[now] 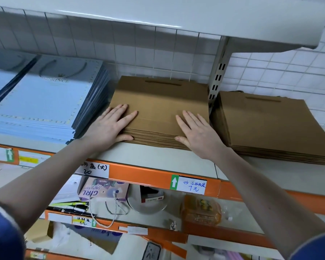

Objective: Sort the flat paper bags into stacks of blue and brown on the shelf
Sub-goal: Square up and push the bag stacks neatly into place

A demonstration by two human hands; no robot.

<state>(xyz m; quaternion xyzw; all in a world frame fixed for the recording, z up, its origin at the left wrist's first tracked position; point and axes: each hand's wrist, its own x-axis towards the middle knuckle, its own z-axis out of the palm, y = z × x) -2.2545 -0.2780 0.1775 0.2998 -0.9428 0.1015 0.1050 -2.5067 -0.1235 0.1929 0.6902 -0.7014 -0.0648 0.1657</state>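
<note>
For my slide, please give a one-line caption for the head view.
Both hands, left and right, rest flat on the middle brown bag stack, beside the blue stack.

Left: stack of flat blue paper bags (45, 102) on the white metal shelf (158, 156).
Middle: stack of flat brown paper bags (158, 109), both hands on it.
Right: second brown paper bag stack (270, 124), beyond the upright.

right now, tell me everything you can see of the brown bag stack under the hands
The middle brown stack is a pile of flat kraft-paper bags, edges fairly even, the top bag showing a flat brown handle near its far edge and fold creases across its face. It lies flat on the pale shelf, right of the blue stack and left of a slotted upright. The left hand and right hand rest palm-down on top, thumbs against the front edge.
</note>
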